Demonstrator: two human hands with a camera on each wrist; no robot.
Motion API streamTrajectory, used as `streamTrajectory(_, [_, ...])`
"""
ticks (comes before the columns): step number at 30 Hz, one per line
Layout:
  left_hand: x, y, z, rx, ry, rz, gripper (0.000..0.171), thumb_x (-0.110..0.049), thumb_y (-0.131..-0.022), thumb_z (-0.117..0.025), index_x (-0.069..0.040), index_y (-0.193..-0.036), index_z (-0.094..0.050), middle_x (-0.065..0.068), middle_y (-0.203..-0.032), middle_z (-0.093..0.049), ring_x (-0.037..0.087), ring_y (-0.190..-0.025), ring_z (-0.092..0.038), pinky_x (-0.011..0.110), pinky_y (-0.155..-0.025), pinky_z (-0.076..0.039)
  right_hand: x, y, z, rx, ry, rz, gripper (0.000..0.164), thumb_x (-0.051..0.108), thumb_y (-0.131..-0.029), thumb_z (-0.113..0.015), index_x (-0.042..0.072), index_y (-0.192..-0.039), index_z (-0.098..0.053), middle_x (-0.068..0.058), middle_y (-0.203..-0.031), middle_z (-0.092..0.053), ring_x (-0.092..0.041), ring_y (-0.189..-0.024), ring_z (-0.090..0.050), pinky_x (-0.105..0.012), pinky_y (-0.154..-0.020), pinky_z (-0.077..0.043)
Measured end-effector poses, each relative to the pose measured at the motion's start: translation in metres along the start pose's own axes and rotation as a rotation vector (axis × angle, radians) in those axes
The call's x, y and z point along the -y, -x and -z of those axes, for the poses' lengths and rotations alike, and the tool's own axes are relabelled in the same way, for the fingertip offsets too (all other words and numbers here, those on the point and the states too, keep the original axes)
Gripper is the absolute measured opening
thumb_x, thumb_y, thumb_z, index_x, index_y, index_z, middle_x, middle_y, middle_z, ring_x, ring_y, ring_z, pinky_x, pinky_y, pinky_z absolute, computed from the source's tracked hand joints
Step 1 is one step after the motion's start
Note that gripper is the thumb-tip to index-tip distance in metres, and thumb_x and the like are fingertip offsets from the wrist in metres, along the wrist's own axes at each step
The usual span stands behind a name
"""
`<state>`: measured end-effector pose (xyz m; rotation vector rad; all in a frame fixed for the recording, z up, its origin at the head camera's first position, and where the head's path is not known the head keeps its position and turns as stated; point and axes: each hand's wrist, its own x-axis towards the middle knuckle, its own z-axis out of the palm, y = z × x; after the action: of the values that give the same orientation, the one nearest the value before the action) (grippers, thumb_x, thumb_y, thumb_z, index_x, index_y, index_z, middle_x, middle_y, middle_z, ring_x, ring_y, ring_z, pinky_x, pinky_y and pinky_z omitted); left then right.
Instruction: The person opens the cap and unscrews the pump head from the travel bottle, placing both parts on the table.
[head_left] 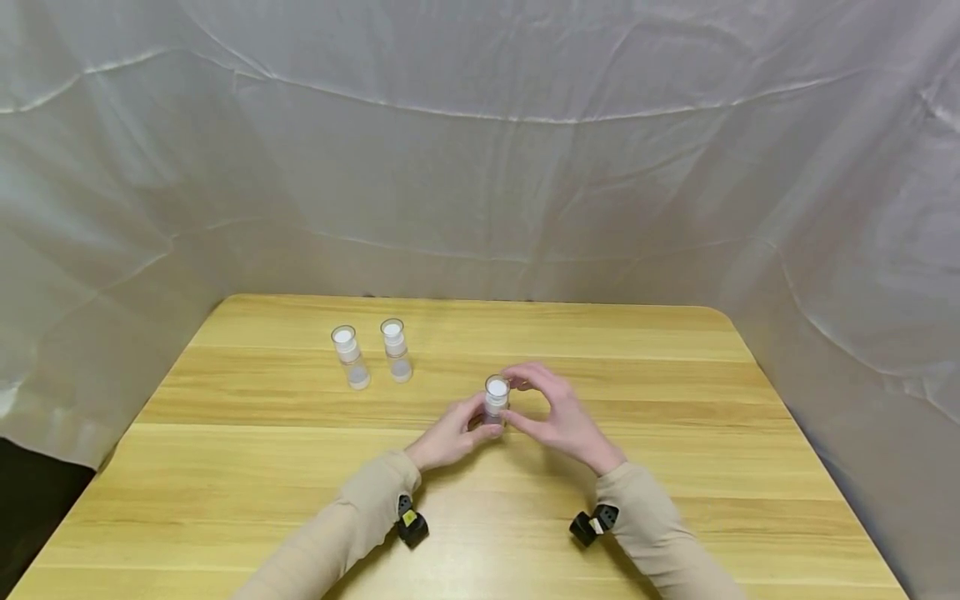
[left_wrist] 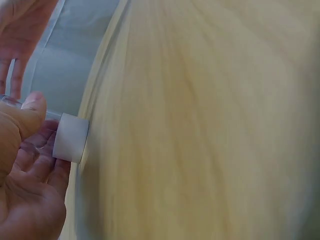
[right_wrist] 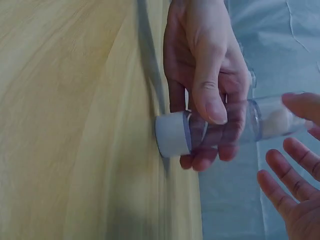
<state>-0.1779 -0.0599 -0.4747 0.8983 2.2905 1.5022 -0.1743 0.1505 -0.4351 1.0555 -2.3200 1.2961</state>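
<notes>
A small clear bottle (head_left: pixel 496 398) with a white base (right_wrist: pixel 172 134) and a white inner top stands upright between the two hands, around the middle of the table. Round its lower clear body, the left hand (head_left: pixel 452 432) grips with thumb and fingers. The right hand (head_left: pixel 557 417) pinches the clear upper part with thumb and forefinger, its other fingers spread apart in the right wrist view. In the left wrist view the white base (left_wrist: pixel 71 138) pokes out past the left fingers, which hide part of the body. Whether the base touches the table I cannot tell.
Two similar bottles, one at far left (head_left: pixel 351 357) and one beside it (head_left: pixel 396 350), stand toward the back of the wooden table (head_left: pixel 187 475). A grey sheet (head_left: pixel 480 183) hangs behind and along the sides. Both sleeved wrists carry small black cameras.
</notes>
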Motion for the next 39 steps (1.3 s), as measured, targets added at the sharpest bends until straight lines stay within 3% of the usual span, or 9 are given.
streamTrajectory(15, [0.002,-0.003,-0.003,0.014,-0.009,-0.012,0.041,-0.009,-0.1,-0.059,0.002,-0.138,-0.05,0.021,-0.141,-0.06,0.035,-0.131,-0.058,0.05,-0.116,-0.045,0.006,-0.006,-0.011,0.009,-0.023,-0.04,0.041,0.001,-0.083,-0.08,0.005,-0.119,-0.062,-0.009,-0.113,-0.067,-0.023,-0.106,-0.066,-0.033,-0.095,-0.06])
streamTrajectory(39, [0.002,-0.007,-0.004,0.006,-0.004,-0.006,0.041,-0.011,-0.1,-0.06,0.002,-0.138,-0.05,0.021,-0.14,-0.06,0.034,-0.13,-0.059,0.049,-0.115,-0.046,0.006,-0.007,-0.012,-0.039,-0.003,-0.063,0.04,-0.003,-0.079,-0.081,0.003,-0.114,-0.064,-0.01,-0.111,-0.07,-0.019,-0.096,-0.066,-0.03,-0.087,-0.061])
